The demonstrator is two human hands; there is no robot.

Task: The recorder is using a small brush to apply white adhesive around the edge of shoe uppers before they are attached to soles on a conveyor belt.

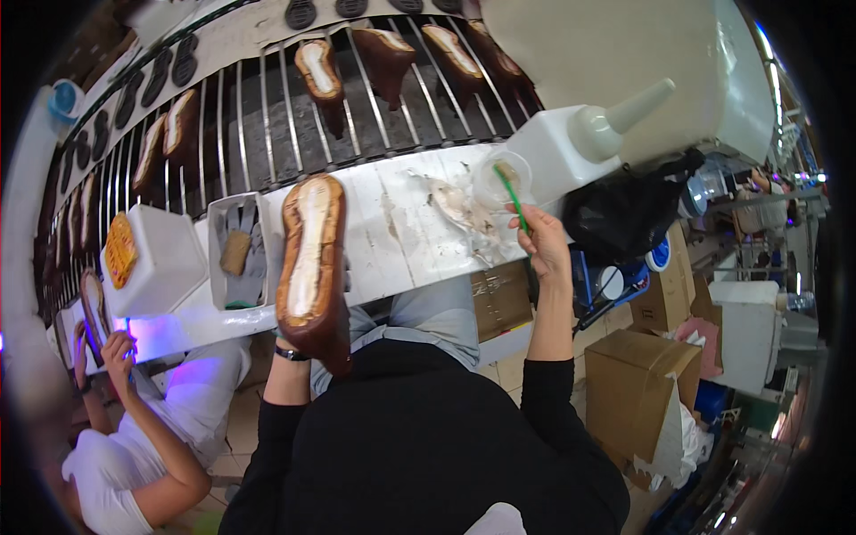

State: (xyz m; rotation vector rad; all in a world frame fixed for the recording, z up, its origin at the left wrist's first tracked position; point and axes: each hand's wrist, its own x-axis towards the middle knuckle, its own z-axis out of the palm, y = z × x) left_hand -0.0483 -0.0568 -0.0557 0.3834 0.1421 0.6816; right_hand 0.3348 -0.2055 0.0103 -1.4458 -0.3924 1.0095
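Observation:
My left hand [284, 344] holds up a brown shoe upper [335, 334], stretched over a last, its pale underside facing me. Most of that hand is hidden behind the upper; a dark band circles its wrist. Between the fingers of my right hand [541, 234] is a green-handled brush [511, 189]. The brush's tip reaches down into a round translucent tub [526, 163], which stands on the white bench [374, 259] beside a smear of dried residue.
Brown uppers [318, 71] lie on a rack of metal bars [245, 125]; dark soles [185, 61] line its far side. A white bottle [563, 147] stands right of the tub. Left are a tray [215, 290] and a co-worker's hand [117, 350]. Cardboard boxes [629, 374] sit at right.

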